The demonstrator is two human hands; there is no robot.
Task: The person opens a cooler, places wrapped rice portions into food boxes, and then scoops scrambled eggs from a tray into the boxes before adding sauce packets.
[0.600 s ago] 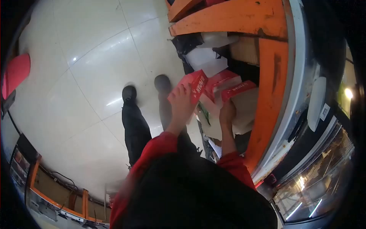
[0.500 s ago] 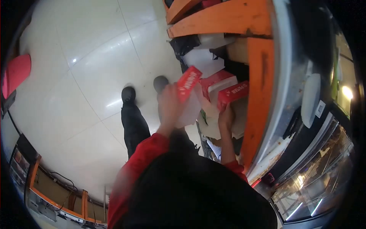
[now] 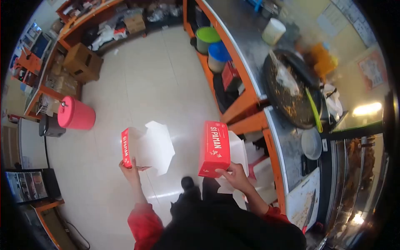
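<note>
Holding red box (image 3: 215,143) | right hand (image 3: 236,177) | long axis forward | flap (image 3: 238,146) rightward

One box (image 3: 152,146) is left, the other box (image 3: 215,146) right. Further right, a board (image 3: 301,202) lies on the tabletop (image 3: 290,143).

A pink container (image 3: 79,113) stands on tiled floor (image 3: 110,100).
</note>
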